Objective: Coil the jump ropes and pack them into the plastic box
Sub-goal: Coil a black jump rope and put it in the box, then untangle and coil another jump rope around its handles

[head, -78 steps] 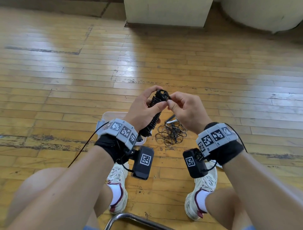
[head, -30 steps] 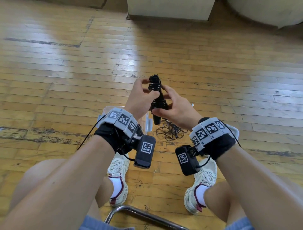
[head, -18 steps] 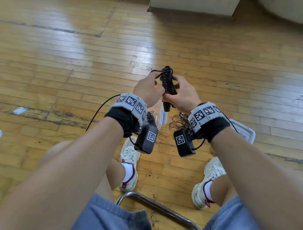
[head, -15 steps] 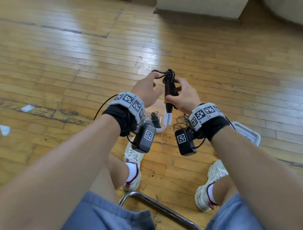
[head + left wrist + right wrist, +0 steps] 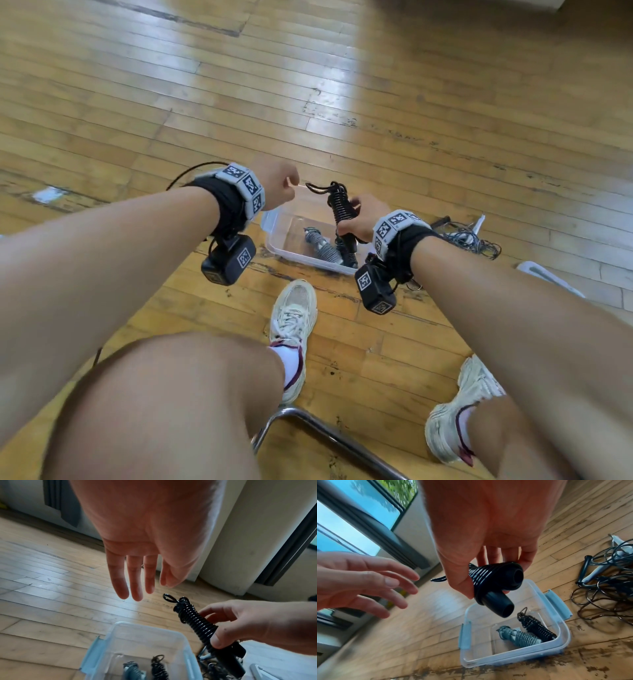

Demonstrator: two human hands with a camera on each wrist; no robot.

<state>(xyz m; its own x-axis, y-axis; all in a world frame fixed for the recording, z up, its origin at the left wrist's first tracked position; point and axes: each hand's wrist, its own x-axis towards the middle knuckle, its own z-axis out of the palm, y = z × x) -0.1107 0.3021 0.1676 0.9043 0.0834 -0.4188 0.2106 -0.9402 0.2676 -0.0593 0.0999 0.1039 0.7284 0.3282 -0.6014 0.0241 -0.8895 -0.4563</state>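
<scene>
The right hand (image 5: 364,219) grips a coiled black jump rope (image 5: 339,212) upright, handles pointing down, directly above the open plastic box (image 5: 274,236); the left hand (image 5: 279,185), fingers spread and empty, hovers just left.

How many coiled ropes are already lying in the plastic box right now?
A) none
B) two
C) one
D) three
B: a grey coiled rope and a black coiled rope lie in the plastic box, while the right hand holds a third black bundle above it.
</scene>
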